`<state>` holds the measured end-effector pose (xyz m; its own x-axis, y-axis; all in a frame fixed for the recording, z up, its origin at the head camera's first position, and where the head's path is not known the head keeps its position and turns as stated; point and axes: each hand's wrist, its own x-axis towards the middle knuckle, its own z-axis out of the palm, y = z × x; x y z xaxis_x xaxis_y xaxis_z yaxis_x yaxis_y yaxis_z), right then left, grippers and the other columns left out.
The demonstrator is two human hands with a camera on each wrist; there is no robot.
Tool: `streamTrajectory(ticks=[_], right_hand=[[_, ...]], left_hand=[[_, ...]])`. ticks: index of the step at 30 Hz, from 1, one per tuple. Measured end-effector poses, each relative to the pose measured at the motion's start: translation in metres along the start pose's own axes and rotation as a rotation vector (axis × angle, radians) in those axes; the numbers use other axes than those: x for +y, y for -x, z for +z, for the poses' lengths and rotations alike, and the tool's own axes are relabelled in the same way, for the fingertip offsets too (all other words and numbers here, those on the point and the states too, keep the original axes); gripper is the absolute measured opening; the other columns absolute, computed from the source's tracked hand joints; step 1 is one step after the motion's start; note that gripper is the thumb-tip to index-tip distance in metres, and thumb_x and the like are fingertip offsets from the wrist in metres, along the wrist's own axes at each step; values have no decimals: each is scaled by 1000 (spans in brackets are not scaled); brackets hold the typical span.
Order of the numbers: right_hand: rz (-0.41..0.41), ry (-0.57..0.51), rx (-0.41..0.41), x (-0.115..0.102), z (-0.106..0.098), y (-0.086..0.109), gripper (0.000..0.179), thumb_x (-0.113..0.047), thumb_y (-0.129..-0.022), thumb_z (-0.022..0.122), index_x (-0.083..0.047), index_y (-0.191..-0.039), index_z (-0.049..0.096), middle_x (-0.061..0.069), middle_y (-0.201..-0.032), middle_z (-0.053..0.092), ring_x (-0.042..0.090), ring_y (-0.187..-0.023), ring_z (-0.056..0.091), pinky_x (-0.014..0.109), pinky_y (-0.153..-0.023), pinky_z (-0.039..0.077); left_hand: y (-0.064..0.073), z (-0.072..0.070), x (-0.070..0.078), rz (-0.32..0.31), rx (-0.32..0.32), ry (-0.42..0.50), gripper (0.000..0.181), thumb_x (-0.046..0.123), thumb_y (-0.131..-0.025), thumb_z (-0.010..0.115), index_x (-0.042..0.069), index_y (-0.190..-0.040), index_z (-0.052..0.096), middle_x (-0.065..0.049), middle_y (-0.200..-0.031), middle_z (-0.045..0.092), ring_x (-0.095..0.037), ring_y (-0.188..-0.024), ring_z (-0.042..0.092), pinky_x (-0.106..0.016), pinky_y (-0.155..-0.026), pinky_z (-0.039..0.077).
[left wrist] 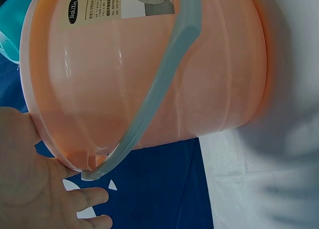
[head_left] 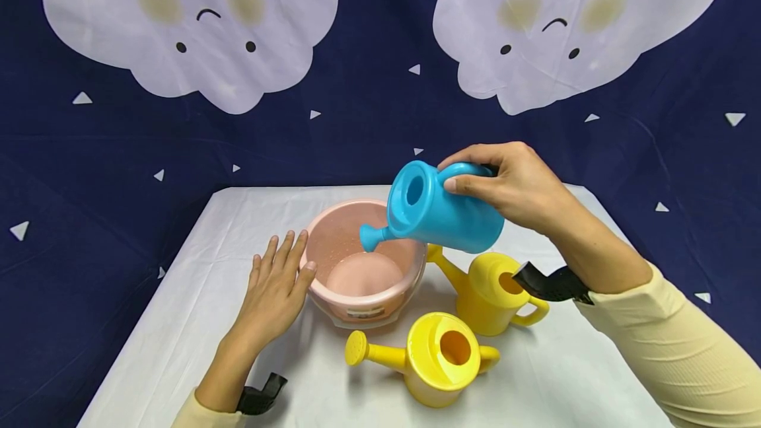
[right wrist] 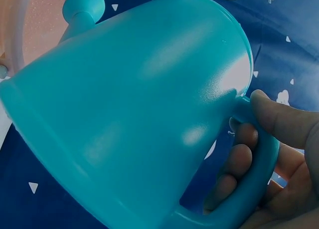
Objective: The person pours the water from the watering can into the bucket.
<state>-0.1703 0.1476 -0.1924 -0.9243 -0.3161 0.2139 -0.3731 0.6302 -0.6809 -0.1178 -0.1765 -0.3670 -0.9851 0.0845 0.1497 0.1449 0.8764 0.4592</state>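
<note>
My right hand [head_left: 523, 183] grips the handle of a blue watering can [head_left: 452, 216], its fingers curled through the loop and the thumb on top in the right wrist view. The can is tilted, its spout pointing down over the inside of a pink bucket [head_left: 368, 300]. My left hand [head_left: 276, 289] lies against the bucket's left rim, fingers straight and spread. In the left wrist view the bucket [left wrist: 114, 79] shows a label and a grey carrying handle [left wrist: 159, 84] hanging across its side. No stream shows at the spout [right wrist: 83, 7].
Two yellow watering cans stand on the white-covered table [head_left: 178, 322]: one [head_left: 440, 375] in front of the bucket, another [head_left: 484, 309] to its right, under the blue can. A dark blue backdrop [head_left: 368, 84] with white clouds hangs behind the table.
</note>
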Motion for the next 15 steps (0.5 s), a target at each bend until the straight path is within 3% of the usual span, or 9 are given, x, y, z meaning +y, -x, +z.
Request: streamTrajectory(ticks=[15], right_hand=[[6, 3, 2, 1, 0, 1, 19, -32, -85, 70, -25, -102, 73, -1, -102, 71, 15, -93, 62, 38, -88, 51]], left_hand=[[1, 0, 0, 3, 10, -3, 58, 50, -101, 24, 24, -153, 14, -14, -159, 16, -36, -148, 1, -63, -114, 0]])
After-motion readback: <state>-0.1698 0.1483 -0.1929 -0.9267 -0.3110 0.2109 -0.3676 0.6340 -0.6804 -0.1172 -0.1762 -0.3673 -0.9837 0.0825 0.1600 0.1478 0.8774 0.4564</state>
